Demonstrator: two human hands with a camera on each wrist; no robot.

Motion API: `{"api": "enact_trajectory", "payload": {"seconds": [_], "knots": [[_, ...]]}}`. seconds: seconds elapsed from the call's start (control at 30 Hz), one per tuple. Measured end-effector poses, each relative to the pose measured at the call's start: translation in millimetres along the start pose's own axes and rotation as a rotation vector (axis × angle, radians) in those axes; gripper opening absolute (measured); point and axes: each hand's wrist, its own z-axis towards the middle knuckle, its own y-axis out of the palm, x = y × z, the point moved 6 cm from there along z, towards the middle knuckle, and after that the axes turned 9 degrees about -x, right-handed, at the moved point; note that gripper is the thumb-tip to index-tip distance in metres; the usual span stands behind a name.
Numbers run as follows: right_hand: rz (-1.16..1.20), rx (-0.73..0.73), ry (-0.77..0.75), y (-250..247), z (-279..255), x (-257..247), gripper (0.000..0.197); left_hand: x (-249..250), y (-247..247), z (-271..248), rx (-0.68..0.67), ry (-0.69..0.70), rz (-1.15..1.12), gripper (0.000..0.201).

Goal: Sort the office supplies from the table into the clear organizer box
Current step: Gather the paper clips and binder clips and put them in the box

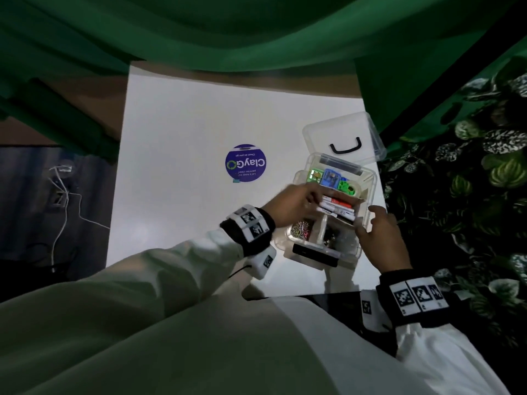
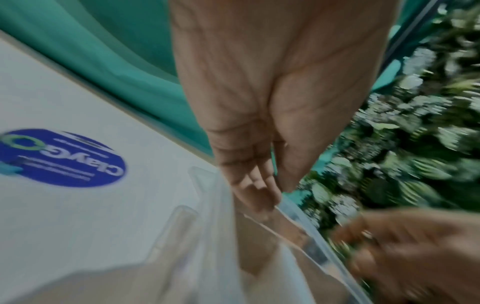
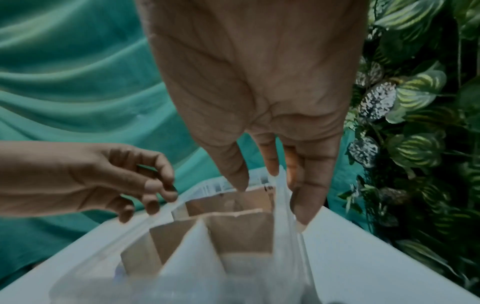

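The clear organizer box (image 1: 371, 182) stands on the white table (image 1: 185, 138) at its right edge, lid (image 1: 342, 132) open behind it. Green and blue items (image 1: 329, 178) fill the far compartment. White and red markers (image 1: 339, 208) lie in the middle one, coloured paper clips (image 1: 299, 228) in the near-left one. My left hand (image 1: 315, 201) hovers over the markers, fingers loosely curled; nothing shows between them (image 3: 155, 191). My right hand (image 1: 368, 219) grips the box's right wall (image 3: 285, 226), thumb inside and fingers (image 3: 309, 195) outside. The left wrist view is blurred.
Brown cardboard dividers (image 3: 239, 232) split the box. A black latch (image 1: 313, 256) sits on its near side. A round purple sticker (image 1: 245, 163) marks the table's middle. Leafy plants (image 1: 470, 181) crowd the right, green cloth (image 1: 228, 29) hangs behind, and a white cable (image 1: 61, 201) trails at left.
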Motion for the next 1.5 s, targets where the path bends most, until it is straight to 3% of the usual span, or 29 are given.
{"api": "enact_trajectory", "payload": {"seconds": [0.07, 0.13, 0.23, 0.3, 0.43, 0.57, 0.67, 0.87, 1.07, 1.2, 1.3, 1.4, 1.5], "knots": [[0.051, -0.032, 0.033, 9.3, 0.7, 0.9, 0.053, -30.0, -36.8, -1.4, 0.178, -0.067, 0.018, 0.013], [0.08, -0.044, 0.05, 16.0, 1.8, 1.5, 0.061, -79.1, -68.3, -3.7, 0.315, -0.226, 0.124, 0.025], [0.096, -0.028, 0.06, 20.4, 6.3, 4.1, 0.069, -152.7, -83.9, -15.0, 0.256, -0.551, 0.371, 0.046], [0.1, -0.039, 0.067, 22.1, 7.4, 6.1, 0.075, -177.4, -77.8, -27.6, 0.174, -0.642, 0.513, 0.049], [0.135, -0.047, 0.08, 26.0, 5.2, 10.9, 0.078, -183.6, -55.3, -39.8, 0.119, -0.587, 0.665, 0.047], [0.177, -0.018, 0.05, 27.9, 2.8, 8.2, 0.081, -180.8, -44.3, -42.9, 0.156, -0.57, 0.548, 0.021], [0.192, -0.038, 0.045, 25.5, 1.8, 9.2, 0.081, -156.9, -38.8, -35.1, 0.148, -0.534, 0.451, 0.012], [0.306, -0.152, -0.039, 22.7, 7.5, 20.0, 0.073, -4.9, -13.4, -1.6, 0.19, 0.007, 0.29, 0.005], [0.56, -0.275, -0.018, 5.2, 34.1, 44.0, 0.044, 59.6, 28.4, 12.8, 0.0, 0.185, 0.353, 0.007], [0.659, -0.323, -0.013, -11.2, 52.6, 47.5, 0.016, 50.9, 53.3, 17.5, -0.148, 0.16, 0.422, 0.016], [0.591, -0.264, -0.024, -28.6, 83.0, 48.3, 0.013, 32.7, 33.0, 19.3, 0.063, 0.103, 0.423, 0.023], [0.419, -0.18, -0.056, -39.4, 130.0, 46.7, 0.012, 2.7, 3.0, 18.8, 0.308, -0.094, 0.477, 0.035], [0.183, -0.101, -0.051, -44.9, 179.1, 43.1, 0.027, -19.9, -4.5, 16.4, 0.27, -0.331, 0.494, 0.046]]}}
